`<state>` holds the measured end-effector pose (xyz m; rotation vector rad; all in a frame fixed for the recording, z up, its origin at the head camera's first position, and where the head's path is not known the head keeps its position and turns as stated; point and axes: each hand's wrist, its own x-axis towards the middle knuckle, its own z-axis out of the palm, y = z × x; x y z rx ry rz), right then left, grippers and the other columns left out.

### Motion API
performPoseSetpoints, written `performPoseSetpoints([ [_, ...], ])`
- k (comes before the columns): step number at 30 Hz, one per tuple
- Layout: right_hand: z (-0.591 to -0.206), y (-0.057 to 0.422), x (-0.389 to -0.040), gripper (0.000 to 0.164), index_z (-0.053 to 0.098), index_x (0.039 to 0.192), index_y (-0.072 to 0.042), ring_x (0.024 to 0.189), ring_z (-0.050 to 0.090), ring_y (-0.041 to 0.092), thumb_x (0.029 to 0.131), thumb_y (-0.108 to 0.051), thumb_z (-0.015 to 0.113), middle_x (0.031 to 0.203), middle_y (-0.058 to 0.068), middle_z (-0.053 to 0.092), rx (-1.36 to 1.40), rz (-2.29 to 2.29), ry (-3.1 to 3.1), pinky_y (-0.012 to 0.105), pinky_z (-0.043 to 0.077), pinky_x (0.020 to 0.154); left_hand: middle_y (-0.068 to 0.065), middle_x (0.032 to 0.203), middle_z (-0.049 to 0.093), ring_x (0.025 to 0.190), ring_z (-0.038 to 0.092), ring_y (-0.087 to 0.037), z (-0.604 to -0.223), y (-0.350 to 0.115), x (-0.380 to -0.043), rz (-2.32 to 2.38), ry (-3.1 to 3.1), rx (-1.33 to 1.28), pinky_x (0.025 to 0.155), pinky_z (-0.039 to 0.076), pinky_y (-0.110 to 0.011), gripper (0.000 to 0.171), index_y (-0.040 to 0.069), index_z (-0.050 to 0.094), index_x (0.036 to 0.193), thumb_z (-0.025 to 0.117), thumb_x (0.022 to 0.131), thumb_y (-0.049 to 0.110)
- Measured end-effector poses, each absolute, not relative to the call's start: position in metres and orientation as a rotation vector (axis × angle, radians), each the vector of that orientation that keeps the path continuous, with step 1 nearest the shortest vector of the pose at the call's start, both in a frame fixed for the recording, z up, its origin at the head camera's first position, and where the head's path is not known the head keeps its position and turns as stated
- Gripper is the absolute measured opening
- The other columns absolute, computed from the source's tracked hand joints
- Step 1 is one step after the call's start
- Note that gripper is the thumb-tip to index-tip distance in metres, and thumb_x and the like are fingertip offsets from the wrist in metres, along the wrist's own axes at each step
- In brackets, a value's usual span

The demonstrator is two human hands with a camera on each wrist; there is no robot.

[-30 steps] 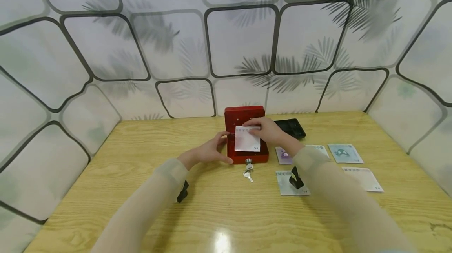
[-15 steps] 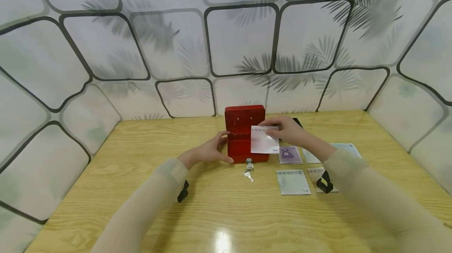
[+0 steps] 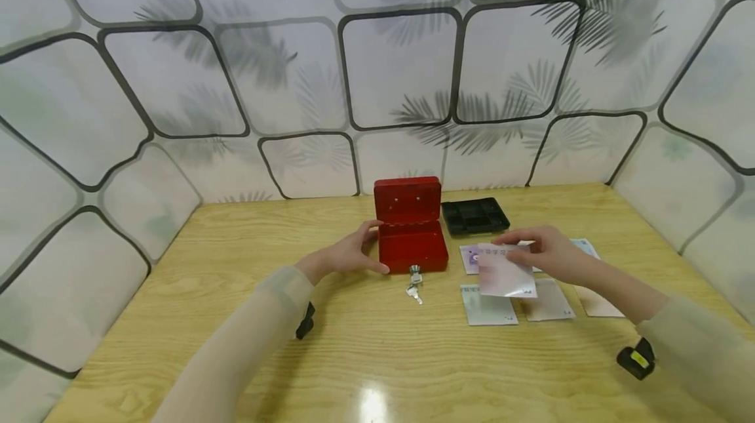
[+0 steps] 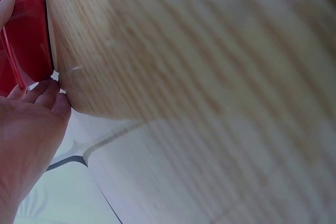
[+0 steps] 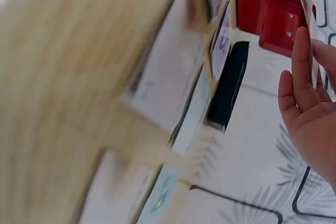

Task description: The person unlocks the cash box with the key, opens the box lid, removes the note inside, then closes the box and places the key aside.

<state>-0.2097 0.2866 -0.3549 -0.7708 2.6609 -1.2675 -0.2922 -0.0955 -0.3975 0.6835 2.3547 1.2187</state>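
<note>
A red metal cash box (image 3: 407, 203) stands with its lid raised and nothing visible inside. My left hand (image 3: 348, 252) grips its left side, thumb at the front corner and fingers at the rear edge; in the left wrist view the fingertips touch the box's corner. Between thumb and fingers, my right hand (image 3: 548, 256) pinches a pale pink square packet (image 3: 500, 275), held above other packets right of the box. The right wrist view shows that packet nearly edge-on. Beneath it lie a purple packet (image 3: 468, 258) and a pale green one (image 3: 491, 310), both partly covered.
Keys (image 3: 414, 292) hang from the box's front lock. A black compartment tray (image 3: 475, 216) sits right of the box. More packets lie on the wooden table, including a pale pink one (image 3: 550, 305), a cream one (image 3: 597, 303) and a blue one (image 3: 585, 247). A patterned wall encloses the table.
My right hand has carried the pink packet out of the cash box, rightward and toward me, over the laid-out packets. The box interior and black tray are uncovered. My left hand stays put.
</note>
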Motion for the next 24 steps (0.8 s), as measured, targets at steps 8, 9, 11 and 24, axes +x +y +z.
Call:
performPoseSetpoints([
  [8, -0.367, 0.319, -0.181, 0.027, 0.063, 0.121, 0.003, 0.068, 0.057, 0.006, 0.096, -0.006, 0.060, 0.116, 0.016, 0.065, -0.821, -1.240, 2.638, 0.026, 0.049, 0.057, -0.021, 0.153, 0.031, 0.143, 0.023, -0.030, -0.397, -0.096, -0.291, 1.221, 2.354, 0.683, 0.116, 0.013, -0.047, 0.092, 0.007, 0.019, 0.149, 0.080, 0.081, 0.014],
  [9, -0.368, 0.322, -0.179, 0.027, 0.063, 0.121, 0.003, 0.065, 0.054, 0.005, 0.096, -0.006, 0.061, 0.116, 0.010, 0.065, -0.816, -1.241, 2.629, 0.026, 0.049, 0.057, -0.021, 0.153, 0.030, 0.143, 0.023, -0.030, -0.397, -0.096, -0.291, 1.220, 2.353, 0.679, 0.116, 0.013, -0.046, 0.092, 0.007, 0.019, 0.149, 0.080, 0.081, 0.014],
  [11, -0.371, 0.327, -0.174, 0.027, 0.064, 0.120, 0.003, 0.055, 0.046, 0.003, 0.095, -0.006, 0.061, 0.115, -0.003, 0.066, -0.810, -1.247, 2.608, 0.025, 0.046, 0.052, -0.021, 0.153, 0.031, 0.143, 0.023, -0.030, -0.397, -0.095, -0.291, 1.220, 2.351, 0.668, 0.116, 0.014, -0.046, 0.092, 0.007, 0.019, 0.149, 0.080, 0.081, 0.014],
  [24, -0.392, 0.328, -0.148, 0.024, 0.070, 0.114, -0.011, 0.070, 0.050, 0.003, 0.091, -0.005, 0.066, 0.112, -0.014, 0.066, -0.911, -1.249, 2.558, 0.024, 0.044, 0.051, -0.020, 0.153, 0.030, 0.143, 0.023, -0.029, -0.398, -0.095, -0.291, 1.207, 2.360, 0.665, 0.116, 0.015, -0.045, 0.092, 0.009, 0.019, 0.149, 0.081, 0.081, 0.015],
])
